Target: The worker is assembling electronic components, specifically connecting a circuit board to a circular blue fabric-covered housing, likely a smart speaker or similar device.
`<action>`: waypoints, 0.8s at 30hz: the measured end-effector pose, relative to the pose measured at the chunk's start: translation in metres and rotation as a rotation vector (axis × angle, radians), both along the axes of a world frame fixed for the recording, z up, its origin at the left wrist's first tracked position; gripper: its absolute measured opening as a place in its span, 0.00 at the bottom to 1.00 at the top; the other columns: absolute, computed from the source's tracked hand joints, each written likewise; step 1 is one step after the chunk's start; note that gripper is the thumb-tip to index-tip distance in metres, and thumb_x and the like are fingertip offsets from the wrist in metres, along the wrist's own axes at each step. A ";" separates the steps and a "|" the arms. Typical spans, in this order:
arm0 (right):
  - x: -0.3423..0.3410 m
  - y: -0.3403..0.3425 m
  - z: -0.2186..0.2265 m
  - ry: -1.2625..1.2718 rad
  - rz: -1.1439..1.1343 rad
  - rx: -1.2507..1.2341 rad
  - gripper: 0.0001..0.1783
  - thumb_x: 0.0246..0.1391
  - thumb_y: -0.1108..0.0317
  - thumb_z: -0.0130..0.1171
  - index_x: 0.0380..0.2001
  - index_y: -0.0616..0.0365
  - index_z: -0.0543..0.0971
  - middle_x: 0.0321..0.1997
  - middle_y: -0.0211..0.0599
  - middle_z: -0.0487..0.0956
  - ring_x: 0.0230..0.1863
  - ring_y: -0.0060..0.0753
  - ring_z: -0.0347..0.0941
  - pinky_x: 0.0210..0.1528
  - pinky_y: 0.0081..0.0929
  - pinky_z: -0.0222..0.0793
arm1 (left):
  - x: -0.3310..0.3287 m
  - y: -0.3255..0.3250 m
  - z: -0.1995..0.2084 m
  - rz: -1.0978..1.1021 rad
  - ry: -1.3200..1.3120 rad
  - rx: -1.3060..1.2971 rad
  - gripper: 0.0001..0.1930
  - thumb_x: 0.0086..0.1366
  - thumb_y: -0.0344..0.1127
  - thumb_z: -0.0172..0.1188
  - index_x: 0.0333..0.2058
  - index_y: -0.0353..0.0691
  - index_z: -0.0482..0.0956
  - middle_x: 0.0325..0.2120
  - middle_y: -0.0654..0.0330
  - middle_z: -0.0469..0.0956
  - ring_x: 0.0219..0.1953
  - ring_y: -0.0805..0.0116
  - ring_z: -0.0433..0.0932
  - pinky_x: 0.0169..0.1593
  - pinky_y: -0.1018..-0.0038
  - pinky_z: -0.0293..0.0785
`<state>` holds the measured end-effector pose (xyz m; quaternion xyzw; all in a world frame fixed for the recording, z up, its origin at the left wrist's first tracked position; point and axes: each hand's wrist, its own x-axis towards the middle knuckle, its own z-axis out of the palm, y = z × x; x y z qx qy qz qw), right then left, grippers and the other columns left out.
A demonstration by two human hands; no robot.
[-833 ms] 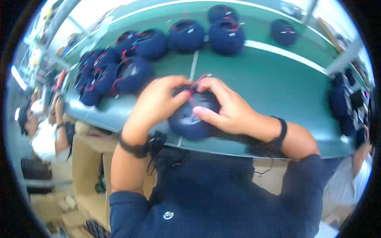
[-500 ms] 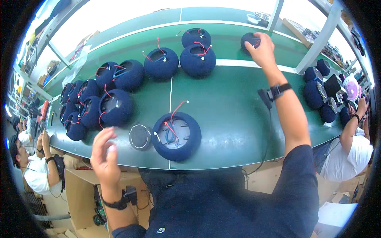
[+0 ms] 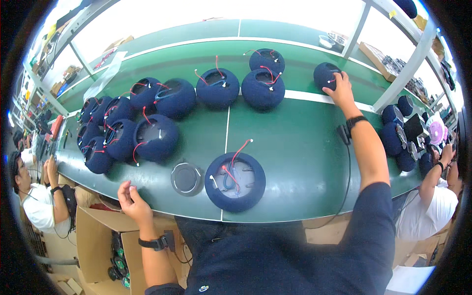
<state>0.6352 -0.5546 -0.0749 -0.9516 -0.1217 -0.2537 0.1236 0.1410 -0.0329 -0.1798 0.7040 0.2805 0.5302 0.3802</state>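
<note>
On the far right of the bench, my right hand (image 3: pixel 340 88) grips the near edge of a dark blue, fabric-covered round speaker shell (image 3: pixel 324 73). Its opening, with a bit of red wire, faces partly toward me. My left hand (image 3: pixel 133 202) hovers by the front edge, fingers loosely bent and apart, with nothing in it. Close to me lies another round speaker shell (image 3: pixel 213 195), its opening up, showing a grey inside with red and blue wires and white plugs. Just left of that shell stands a grey, disc-topped round part (image 3: pixel 186 178).
Several more blue shells (image 3: pixel 174 101) with loose wires line the left and back of the green bench (image 3: pixel 295 147). An open cardboard box (image 3: pixel 105 221) holds parts below. People work at both sides. Metal posts (image 3: pixel 405 69) rise at right, beside finished-looking round units (image 3: pixel 392 137).
The shell in my right hand has come slightly nearer and shows more of its side. My left hand has drawn left, away from the grey disc-topped part. The whole view has shifted a little.
</note>
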 end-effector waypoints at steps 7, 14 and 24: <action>-0.113 0.034 0.017 0.076 0.468 0.045 0.41 0.41 0.62 0.78 0.59 0.54 0.70 0.72 0.59 0.57 0.68 0.63 0.61 0.67 0.44 0.65 | 0.012 -0.009 0.010 0.033 -0.067 -0.021 0.12 0.70 0.25 0.50 0.50 0.34 0.73 0.47 0.59 0.76 0.41 0.72 0.73 0.49 0.74 0.72; -0.098 0.069 0.046 0.129 0.415 0.459 0.33 0.56 0.50 0.65 0.58 0.55 0.70 0.62 0.52 0.72 0.66 0.47 0.66 0.67 0.36 0.61 | 0.013 -0.010 0.011 0.025 -0.044 -0.026 0.13 0.69 0.25 0.51 0.51 0.35 0.73 0.47 0.58 0.76 0.41 0.72 0.72 0.49 0.74 0.71; 0.008 0.183 0.112 0.490 0.417 -0.336 0.31 0.53 0.54 0.68 0.56 0.61 0.77 0.59 0.54 0.77 0.61 0.52 0.73 0.63 0.41 0.68 | 0.016 -0.016 0.021 0.054 0.095 -0.006 0.13 0.69 0.26 0.51 0.51 0.35 0.73 0.45 0.60 0.77 0.39 0.72 0.72 0.45 0.74 0.68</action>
